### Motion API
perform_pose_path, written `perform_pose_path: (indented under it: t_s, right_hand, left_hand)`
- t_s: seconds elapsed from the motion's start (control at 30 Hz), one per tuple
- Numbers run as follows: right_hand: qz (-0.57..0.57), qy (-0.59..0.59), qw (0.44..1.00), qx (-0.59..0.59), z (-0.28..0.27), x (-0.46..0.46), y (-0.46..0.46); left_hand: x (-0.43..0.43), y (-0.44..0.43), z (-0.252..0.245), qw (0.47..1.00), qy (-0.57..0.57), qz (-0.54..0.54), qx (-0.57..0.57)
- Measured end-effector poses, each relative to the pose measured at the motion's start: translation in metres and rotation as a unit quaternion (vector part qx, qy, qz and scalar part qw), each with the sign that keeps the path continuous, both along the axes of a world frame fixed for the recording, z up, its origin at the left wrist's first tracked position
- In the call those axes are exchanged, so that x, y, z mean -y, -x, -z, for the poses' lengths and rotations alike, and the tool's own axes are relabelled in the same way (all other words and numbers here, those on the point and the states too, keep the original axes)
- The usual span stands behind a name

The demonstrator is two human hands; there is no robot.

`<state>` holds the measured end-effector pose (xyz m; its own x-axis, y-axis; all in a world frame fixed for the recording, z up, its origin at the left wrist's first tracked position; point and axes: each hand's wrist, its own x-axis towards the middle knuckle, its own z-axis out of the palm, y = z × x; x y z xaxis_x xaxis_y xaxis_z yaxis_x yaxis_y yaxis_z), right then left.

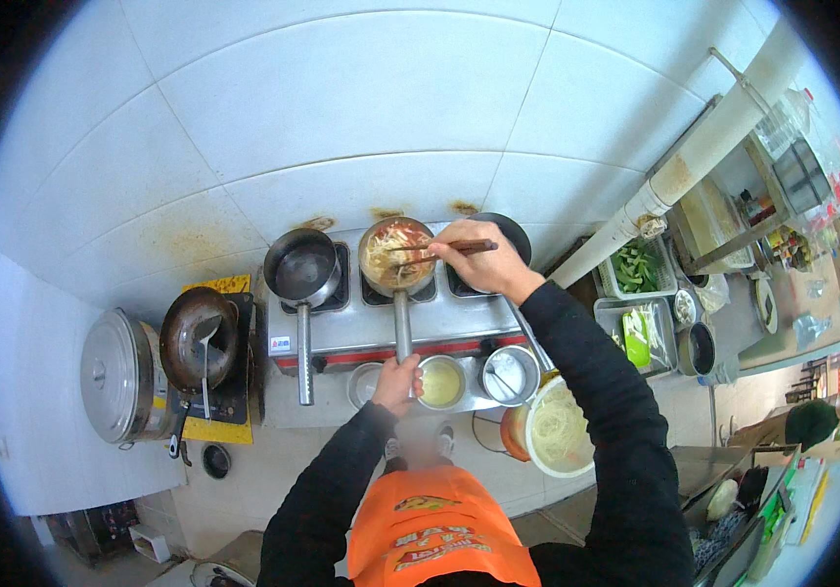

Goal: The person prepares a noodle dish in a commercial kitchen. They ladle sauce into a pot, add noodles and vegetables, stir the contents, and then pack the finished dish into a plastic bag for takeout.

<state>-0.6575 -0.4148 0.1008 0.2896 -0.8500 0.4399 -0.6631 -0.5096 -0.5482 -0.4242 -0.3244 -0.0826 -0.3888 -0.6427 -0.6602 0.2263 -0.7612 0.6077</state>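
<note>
My left hand [396, 387] grips the end of the long metal handle of a saucepan [403, 323]. That pan sits on the middle burner of a steel gas stove [346, 330]. Pale strips and reddish bits of food [390, 249] lie inside it. In my right hand [489, 257] is a pair of dark wooden chopsticks [464, 248], their tips down in the food. A second saucepan [302, 268] with dark liquid stands on the left burner. Behind my right hand, a dark pan [511, 231] on the right burner is partly hidden.
Along the stove's front stand a bowl of yellowish liquid [442, 383] and a metal pot with a spoon [511, 374]. A bucket of noodle-like strands [558, 429] is below right. Left are a wok [196, 341] and lidded pot [113, 374]. Cut greens fill a basket [665, 275]. A person [809, 425] is far right.
</note>
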Motion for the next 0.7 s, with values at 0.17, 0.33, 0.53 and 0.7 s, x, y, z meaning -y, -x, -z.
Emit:
perform_pose_path:
  t_s: [0.17,0.33,0.53,0.7]
  right_hand:
    - [0.047,-0.002,0.998,-0.045,-0.023,-0.001,0.021]
    - [0.081,-0.020,0.994,-0.071,-0.017,-0.003,0.040]
    - [0.166,-0.136,0.971,0.106,0.020,-0.010,0.044]
    - [0.176,-0.168,0.924,0.295,0.052,-0.011,0.033]
  left_hand:
    - [0.000,-0.002,0.001,1.000,0.011,0.013,0.004]
    - [0.000,-0.002,0.004,1.000,0.014,0.007,-0.009]
    - [0.001,-0.004,0.003,1.000,-0.001,0.016,-0.017]
    - [0.002,-0.007,0.002,0.999,-0.008,0.031,-0.033]
